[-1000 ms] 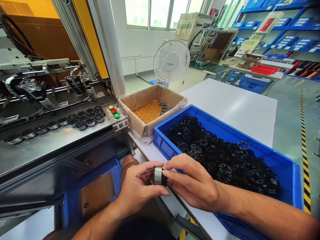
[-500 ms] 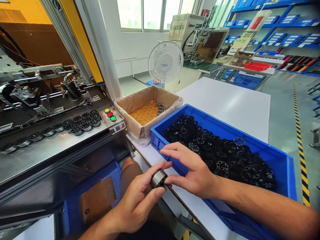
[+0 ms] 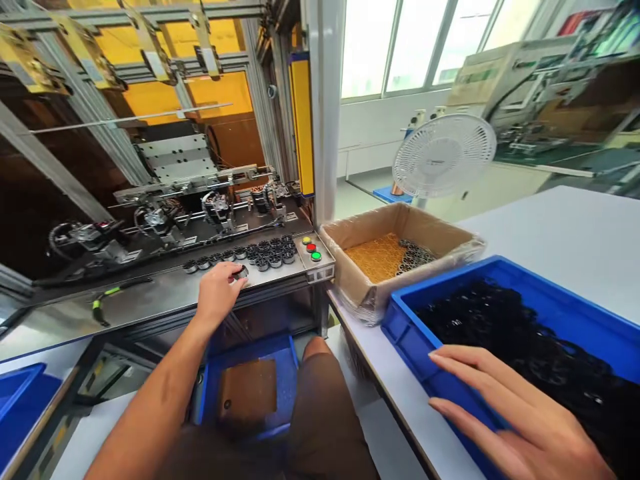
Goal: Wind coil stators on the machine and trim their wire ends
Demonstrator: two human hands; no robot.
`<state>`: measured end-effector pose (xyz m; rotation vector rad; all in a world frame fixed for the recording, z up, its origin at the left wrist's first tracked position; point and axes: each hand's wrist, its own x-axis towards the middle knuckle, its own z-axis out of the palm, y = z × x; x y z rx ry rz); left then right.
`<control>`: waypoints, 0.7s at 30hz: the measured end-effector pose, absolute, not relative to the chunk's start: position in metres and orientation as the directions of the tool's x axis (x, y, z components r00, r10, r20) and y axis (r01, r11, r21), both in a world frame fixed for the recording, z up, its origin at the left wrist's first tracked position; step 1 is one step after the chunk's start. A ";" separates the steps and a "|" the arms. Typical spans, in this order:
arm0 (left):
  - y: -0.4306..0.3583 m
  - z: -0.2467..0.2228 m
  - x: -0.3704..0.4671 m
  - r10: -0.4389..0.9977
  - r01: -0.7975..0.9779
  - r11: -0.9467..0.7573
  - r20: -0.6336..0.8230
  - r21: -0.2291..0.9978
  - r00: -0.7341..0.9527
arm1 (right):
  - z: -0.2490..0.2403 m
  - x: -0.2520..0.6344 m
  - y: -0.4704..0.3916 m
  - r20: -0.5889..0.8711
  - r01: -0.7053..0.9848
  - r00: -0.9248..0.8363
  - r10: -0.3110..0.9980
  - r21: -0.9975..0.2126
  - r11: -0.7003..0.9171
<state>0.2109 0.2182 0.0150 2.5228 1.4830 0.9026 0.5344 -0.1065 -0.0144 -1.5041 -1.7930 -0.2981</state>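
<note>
Between its thumb and fingers my left hand (image 3: 218, 293) grips a short metal ring with a dark inside (image 3: 241, 272), at the front of the machine's metal ledge (image 3: 165, 288). Just behind it, similar black-and-silver ring parts (image 3: 273, 253) stand grouped, with a row of more trailing left. My right hand (image 3: 515, 413) has its fingers stretched out and apart, holding nothing. It hovers over the near edge of a blue bin (image 3: 410, 333) heaped with black ring-shaped parts (image 3: 540, 347).
Yellow, red and green buttons (image 3: 311, 247) sit at the ledge's right end. A plastic-lined carton (image 3: 360, 293) holds yellow and silver parts. Green-handled pliers (image 3: 103, 303) lie on the ledge's left. A white fan (image 3: 445, 157) stands behind the carton.
The view has turned left toward the machine. My left hand has carried the metal ring from in front of me to the ledge. My right hand has come away from the ring.
</note>
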 end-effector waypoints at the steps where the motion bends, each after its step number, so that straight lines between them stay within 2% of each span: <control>1: 0.233 0.015 0.206 0.822 0.791 -0.522 0.436 0.320 0.367 | -0.018 0.536 -0.107 0.668 0.924 -0.031 0.744 -0.265 0.276; 7: 0.265 0.004 0.203 0.785 0.794 -0.584 0.365 0.166 0.501 | -0.026 0.570 -0.112 0.607 0.973 -0.057 0.793 -0.143 0.179; 10: 0.269 0.004 0.197 0.730 0.751 -0.654 0.341 0.096 0.592 | -0.032 0.604 -0.115 0.550 0.988 0.013 0.835 -0.137 0.076; 12: 0.271 0.010 0.199 0.696 0.725 -0.686 0.341 0.059 0.631 | -0.041 0.621 -0.118 0.397 0.980 0.108 0.912 -0.197 -0.030; 14: 0.274 0.023 0.220 0.660 0.702 -0.711 0.374 0.032 0.651 | -0.052 0.629 -0.121 0.174 0.956 0.197 0.965 -0.251 -0.150; 17: 0.272 0.054 0.297 0.549 0.630 -0.775 0.443 -0.048 0.709 | -0.066 0.628 -0.120 -0.067 0.932 0.233 0.970 -0.269 -0.242; 18: 0.268 0.064 0.333 0.503 0.581 -0.809 0.407 -0.090 0.763 | -0.069 0.626 -0.119 -0.115 0.929 0.225 0.968 -0.275 -0.248; 19: 0.263 0.072 0.372 0.465 0.516 -0.849 0.305 -0.112 0.831 | -0.070 0.623 -0.117 -0.154 0.926 0.213 0.965 -0.283 -0.249; 21: 0.252 0.080 0.453 0.387 0.410 -0.906 0.184 -0.106 0.904 | -0.069 0.620 -0.114 -0.205 0.924 0.199 0.958 -0.288 -0.253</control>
